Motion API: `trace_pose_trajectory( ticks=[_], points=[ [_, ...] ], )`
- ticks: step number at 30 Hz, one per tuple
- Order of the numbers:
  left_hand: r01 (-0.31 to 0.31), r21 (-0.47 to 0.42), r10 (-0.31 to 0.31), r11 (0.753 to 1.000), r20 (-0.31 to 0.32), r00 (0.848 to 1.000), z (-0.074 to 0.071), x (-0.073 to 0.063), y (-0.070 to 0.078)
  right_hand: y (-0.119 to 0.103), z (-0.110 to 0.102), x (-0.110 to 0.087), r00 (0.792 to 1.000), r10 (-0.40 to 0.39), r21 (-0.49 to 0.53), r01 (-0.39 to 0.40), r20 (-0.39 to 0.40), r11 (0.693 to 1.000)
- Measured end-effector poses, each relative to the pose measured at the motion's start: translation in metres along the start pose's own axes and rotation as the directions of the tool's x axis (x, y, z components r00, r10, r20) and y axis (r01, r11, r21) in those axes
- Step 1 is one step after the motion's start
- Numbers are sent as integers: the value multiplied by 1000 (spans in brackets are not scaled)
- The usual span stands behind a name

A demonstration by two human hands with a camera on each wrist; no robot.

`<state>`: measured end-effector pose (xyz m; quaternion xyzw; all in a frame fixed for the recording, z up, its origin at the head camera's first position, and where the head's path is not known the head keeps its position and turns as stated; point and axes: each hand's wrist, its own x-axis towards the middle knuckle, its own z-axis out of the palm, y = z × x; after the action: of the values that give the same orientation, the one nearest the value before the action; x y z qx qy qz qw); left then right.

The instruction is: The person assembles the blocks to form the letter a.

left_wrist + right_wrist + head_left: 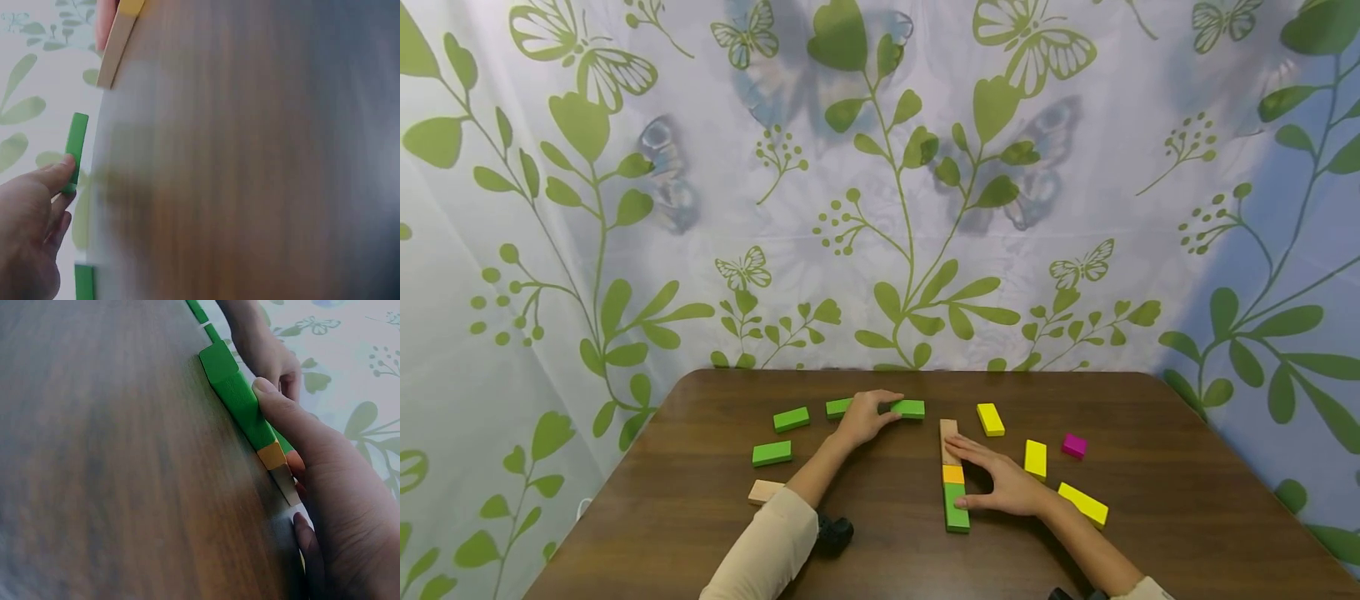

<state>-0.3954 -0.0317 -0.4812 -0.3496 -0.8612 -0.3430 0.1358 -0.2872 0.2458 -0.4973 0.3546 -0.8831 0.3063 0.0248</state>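
At the back of the table, my left hand (861,419) pinches one end of a green block (909,409) between thumb and fingers. The left wrist view shows the thumb on this green block (76,144) near its lower end. My right hand (1000,479) lies along a straight row of blocks. That row runs from a plain wooden block (949,433) at the far end, through a small orange block (953,474), to a green block (957,508) nearest me. In the right wrist view, the right thumb (267,387) touches the near green block, with fingertips farther along by the wooden one.
Left of the row lie more green blocks (772,453) and a wooden block (765,492), partly behind my left forearm. Several yellow blocks (1035,458) and a small magenta block (1074,446) lie to the right. A patterned curtain (880,250) hangs behind the brown table (880,550).
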Motion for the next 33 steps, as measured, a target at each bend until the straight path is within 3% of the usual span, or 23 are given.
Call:
trace_pose_trajectory(
  ticks=[6,13,25,33],
  points=[
    [26,-10,-26,1000,15,1000,16,3,9,1,0,0,1000,2,11,-2,12,1000],
    [26,44,-27,999,20,999,26,3,11,3,0,0,1000,8,5,-8,11,1000],
    [54,36,-55,998,12,998,29,0,16,3,-1,0,1000,19,3,-19,15,1000],
    [77,3,-77,997,45,996,24,-5,15,3,1,0,1000,6,-2,-6,19,1000]
  ],
)
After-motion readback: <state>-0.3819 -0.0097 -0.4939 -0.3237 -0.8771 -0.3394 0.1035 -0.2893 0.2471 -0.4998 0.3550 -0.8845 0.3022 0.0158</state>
